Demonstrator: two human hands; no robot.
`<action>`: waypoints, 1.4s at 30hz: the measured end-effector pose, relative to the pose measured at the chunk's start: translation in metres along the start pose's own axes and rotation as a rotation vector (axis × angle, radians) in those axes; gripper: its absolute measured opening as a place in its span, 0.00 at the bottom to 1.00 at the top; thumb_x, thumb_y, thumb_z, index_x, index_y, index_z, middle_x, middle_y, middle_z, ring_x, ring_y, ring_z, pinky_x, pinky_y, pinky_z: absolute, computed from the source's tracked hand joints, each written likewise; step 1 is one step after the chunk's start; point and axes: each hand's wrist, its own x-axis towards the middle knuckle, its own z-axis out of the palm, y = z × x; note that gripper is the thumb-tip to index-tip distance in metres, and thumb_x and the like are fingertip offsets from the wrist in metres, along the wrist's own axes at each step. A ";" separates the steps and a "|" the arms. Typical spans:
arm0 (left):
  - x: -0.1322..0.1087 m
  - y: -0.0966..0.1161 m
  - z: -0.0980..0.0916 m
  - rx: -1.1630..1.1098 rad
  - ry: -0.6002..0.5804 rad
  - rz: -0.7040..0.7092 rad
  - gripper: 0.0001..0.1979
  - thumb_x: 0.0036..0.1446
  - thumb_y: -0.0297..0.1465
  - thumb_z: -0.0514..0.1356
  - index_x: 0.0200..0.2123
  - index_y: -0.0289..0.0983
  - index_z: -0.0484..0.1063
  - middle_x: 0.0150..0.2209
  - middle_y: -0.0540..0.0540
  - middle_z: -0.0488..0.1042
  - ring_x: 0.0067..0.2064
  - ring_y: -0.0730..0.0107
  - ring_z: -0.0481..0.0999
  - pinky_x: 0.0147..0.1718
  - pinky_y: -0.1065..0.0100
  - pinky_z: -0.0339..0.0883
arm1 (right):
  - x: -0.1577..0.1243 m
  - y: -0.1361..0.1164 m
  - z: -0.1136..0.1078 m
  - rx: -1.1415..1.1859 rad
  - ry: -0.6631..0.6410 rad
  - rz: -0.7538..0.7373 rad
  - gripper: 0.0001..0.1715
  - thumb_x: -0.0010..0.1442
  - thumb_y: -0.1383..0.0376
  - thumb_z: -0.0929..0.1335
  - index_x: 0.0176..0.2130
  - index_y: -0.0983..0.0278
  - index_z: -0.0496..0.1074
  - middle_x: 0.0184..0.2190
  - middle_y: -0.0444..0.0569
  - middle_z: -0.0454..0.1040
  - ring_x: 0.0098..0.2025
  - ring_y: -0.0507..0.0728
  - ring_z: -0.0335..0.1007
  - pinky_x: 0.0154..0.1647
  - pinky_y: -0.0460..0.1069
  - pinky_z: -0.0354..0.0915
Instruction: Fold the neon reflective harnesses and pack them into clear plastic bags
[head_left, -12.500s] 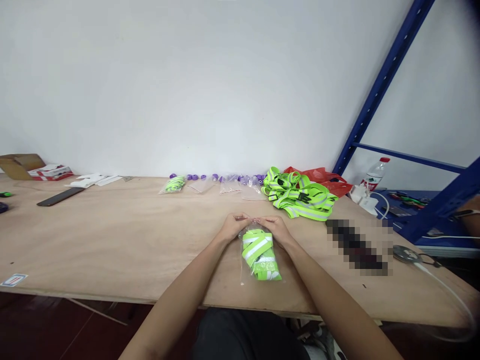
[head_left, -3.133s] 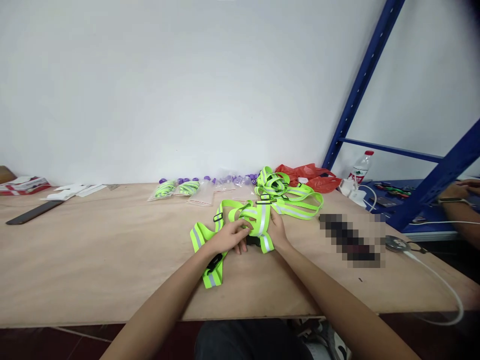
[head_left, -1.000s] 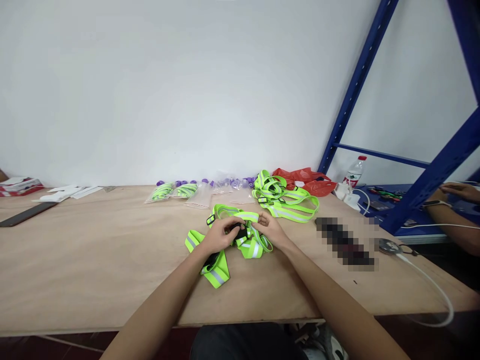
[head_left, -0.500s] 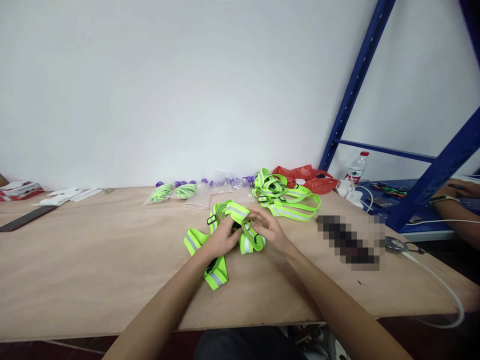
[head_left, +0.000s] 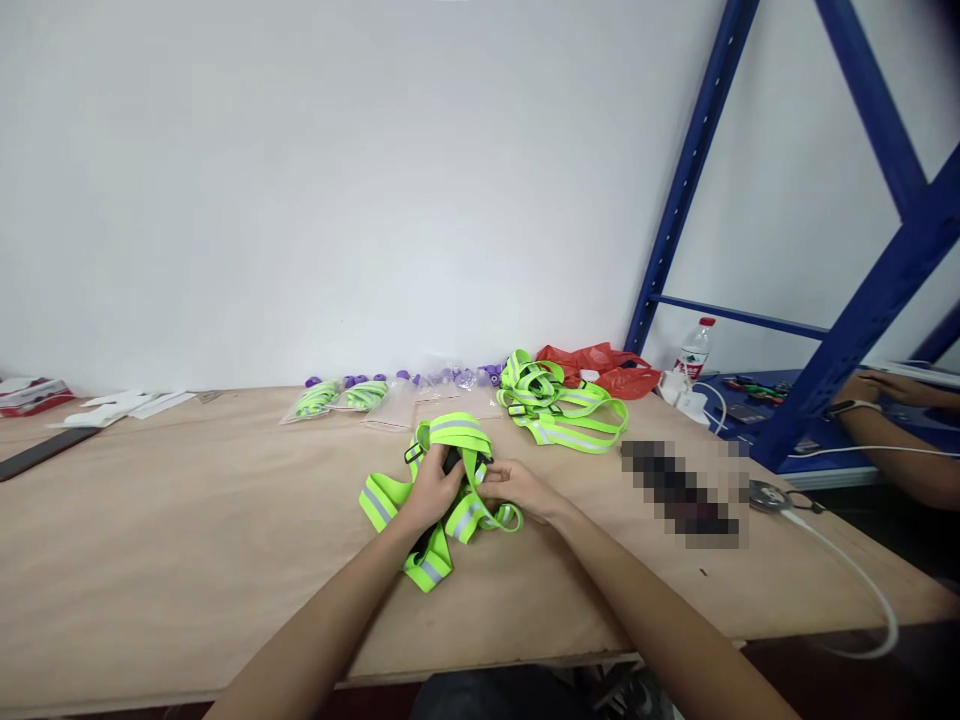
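Note:
A neon-green reflective strap [head_left: 459, 430] with a silver stripe and black buckles lies bunched on the wooden table in front of me. My left hand [head_left: 436, 488] is closed around its middle, the fingertips partly hidden by the webbing. My right hand [head_left: 517, 487] pinches the strap's right side, thumb and fingers together. Loose loops hang below and to the left of my hands. Behind, to the right, a second pile of the same green straps [head_left: 559, 405] rests on the table.
Two filled plastic bags [head_left: 316, 400] lie at the back, beside clear bags [head_left: 394, 402] and purple pieces [head_left: 405, 375]. A red plastic bag [head_left: 600, 368], a water bottle [head_left: 694, 350] and a blue rack [head_left: 825, 390] are at the right. Another person's arm [head_left: 892, 440] shows beyond the rack.
My right hand has lowered from the top of the strap to its right side and pinches there. The folded webbing has shifted over my left hand. The view has turned slightly right.

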 end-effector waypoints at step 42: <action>0.019 0.029 -0.085 0.586 -0.338 0.073 0.18 0.59 0.45 0.58 0.26 0.38 0.74 0.29 0.47 0.72 0.31 0.66 0.70 0.31 0.68 0.61 | 0.004 -0.001 -0.063 -0.388 0.990 -0.494 0.30 0.50 0.52 0.72 0.49 0.60 0.65 0.28 0.41 0.68 0.31 0.56 0.67 0.36 0.50 0.63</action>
